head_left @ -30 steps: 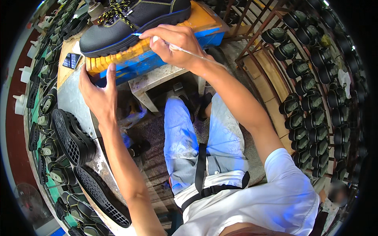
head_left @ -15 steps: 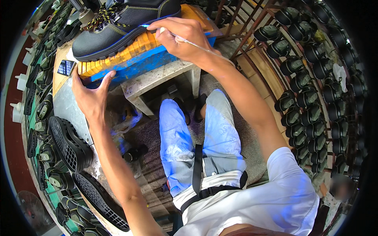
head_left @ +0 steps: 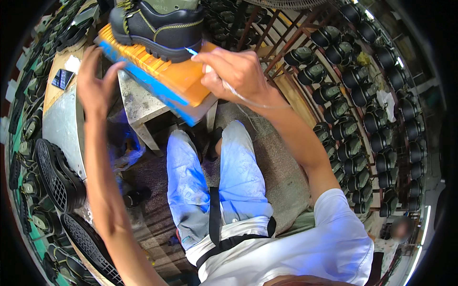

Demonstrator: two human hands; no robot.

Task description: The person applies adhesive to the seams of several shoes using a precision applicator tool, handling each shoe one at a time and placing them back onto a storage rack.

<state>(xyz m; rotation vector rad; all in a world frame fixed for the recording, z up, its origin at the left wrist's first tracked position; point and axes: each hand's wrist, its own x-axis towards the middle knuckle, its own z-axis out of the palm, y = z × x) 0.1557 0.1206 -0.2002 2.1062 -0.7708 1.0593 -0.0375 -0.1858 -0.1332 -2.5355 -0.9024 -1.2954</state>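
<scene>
head view, from the left: two black rubber soles lie along the worktop, and a phone rests farther up. the left hand has its grip wide, holding nothing, just beside the left end of the blue base; a steadying touch there would probably help. right of it, the black work shoe with yellow stitching sits on the orange block over that base, heel to the right. the slim applicator points its tip at the heel's lower side; whether it touches is hard to tell. light, even pressure along the sole edge, off the leather, seems best. the right hand has its grip narrow, pinching the applicator like a pen; its thin tube should stay slack over the wrist.
</scene>
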